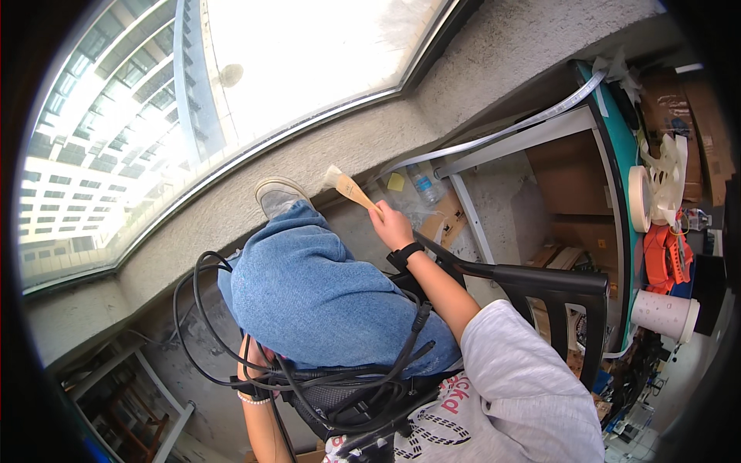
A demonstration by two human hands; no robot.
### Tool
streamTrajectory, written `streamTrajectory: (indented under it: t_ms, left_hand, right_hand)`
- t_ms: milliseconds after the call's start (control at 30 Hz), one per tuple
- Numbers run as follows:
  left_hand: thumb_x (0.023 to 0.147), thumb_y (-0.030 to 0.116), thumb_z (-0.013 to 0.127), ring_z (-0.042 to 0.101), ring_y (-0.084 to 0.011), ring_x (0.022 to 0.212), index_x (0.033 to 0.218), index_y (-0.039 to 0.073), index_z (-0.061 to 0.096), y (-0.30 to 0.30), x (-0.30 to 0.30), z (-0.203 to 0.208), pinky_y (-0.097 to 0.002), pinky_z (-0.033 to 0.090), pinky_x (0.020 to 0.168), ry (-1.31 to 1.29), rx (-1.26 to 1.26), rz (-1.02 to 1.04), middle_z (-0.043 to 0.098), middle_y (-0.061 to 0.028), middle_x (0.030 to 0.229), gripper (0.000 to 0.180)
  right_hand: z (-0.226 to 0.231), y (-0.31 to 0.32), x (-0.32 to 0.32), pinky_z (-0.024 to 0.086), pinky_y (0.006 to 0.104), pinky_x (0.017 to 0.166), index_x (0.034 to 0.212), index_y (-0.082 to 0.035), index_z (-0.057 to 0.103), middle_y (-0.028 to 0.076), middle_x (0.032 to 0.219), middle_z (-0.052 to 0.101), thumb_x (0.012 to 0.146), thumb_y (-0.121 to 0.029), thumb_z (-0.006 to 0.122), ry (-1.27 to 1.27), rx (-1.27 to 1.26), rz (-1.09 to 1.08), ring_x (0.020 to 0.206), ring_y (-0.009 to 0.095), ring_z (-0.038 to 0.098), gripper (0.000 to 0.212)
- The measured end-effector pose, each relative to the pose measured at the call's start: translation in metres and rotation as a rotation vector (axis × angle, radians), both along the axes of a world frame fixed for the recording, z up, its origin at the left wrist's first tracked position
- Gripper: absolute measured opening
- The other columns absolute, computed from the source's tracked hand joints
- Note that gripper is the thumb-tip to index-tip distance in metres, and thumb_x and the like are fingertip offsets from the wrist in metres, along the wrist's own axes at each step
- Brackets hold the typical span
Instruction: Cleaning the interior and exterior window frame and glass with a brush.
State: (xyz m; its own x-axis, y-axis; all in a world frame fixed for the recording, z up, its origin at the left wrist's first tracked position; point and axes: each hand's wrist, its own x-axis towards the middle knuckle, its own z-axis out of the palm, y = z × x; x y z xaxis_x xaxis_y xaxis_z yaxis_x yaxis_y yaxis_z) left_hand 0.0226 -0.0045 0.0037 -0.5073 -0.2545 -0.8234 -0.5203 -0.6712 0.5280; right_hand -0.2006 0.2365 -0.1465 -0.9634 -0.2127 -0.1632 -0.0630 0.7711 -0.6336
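The flat wooden brush (349,188) slants across the open air, gripped by its slim end in the right hand (391,224)! Pale, off-white bristles (333,176) lead, up and to the left, dry-looking and bunched in a broad, short tuft. Behind them runs the smooth tan handle (361,198), wide at the head, tapering down toward the fingers, small dark marking on its face. The tip overlaps the concrete ledge (394,127) in view; contact, impossible to call!

Passage: rough grey concrete sill (386,127) beyond pale wooden flat brush (353,190). Obstacles: rounded beige shoe (276,194), left; black slatted armrest (544,279), right.
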Motion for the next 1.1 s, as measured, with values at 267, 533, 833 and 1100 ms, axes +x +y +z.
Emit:
streamTrajectory:
  t_ms: [267,533,833,1100]
  left_hand:
    - [0.083,0.029,0.043,0.049,-0.0164,0.051,0.084,0.003,0.049,-0.003,-0.001,0.0,-0.0256,0.038,0.044,0.04,0.035,-0.038,0.051,-0.0064,0.062,0.027]
    - [0.085,0.036,0.036,0.051,-0.0192,0.046,0.09,-0.001,0.046,-0.009,0.009,-0.012,-0.0271,0.039,0.038,0.008,-0.094,-0.173,0.053,-0.0088,0.062,0.039]
    - [0.083,0.025,0.04,0.047,-0.0152,0.05,0.085,0.002,0.047,0.004,-0.007,0.016,-0.0247,0.038,0.047,0.053,-0.001,-0.052,0.049,-0.0058,0.059,0.025]
    - [0.083,0.028,0.041,0.047,-0.0154,0.05,0.089,0.003,0.046,0.001,-0.005,0.014,-0.0248,0.038,0.048,0.049,0.011,-0.083,0.049,-0.0055,0.061,0.027]
  right_hand:
    - [0.005,0.0,0.0,0.041,0.0434,0.052,0.081,-0.01,0.048,0.015,0.063,0.056,0.079,-0.03,0.046,-0.003,-0.005,-0.079,0.06,0.034,0.054,0.021]
    - [0.002,0.004,-0.004,0.041,0.0428,0.054,0.083,-0.009,0.049,0.015,0.065,0.056,0.078,-0.032,0.046,-0.033,-0.006,-0.149,0.064,0.035,0.054,0.024]
    - [-0.007,0.014,-0.009,0.04,0.0407,0.055,0.084,-0.007,0.048,0.016,0.067,0.057,0.078,-0.032,0.047,-0.003,-0.113,-0.327,0.065,0.036,0.054,0.025]
    - [-0.016,0.018,-0.01,0.04,0.0422,0.056,0.084,-0.007,0.047,0.018,0.069,0.056,0.079,-0.033,0.046,-0.04,-0.102,-0.416,0.067,0.037,0.053,0.027]
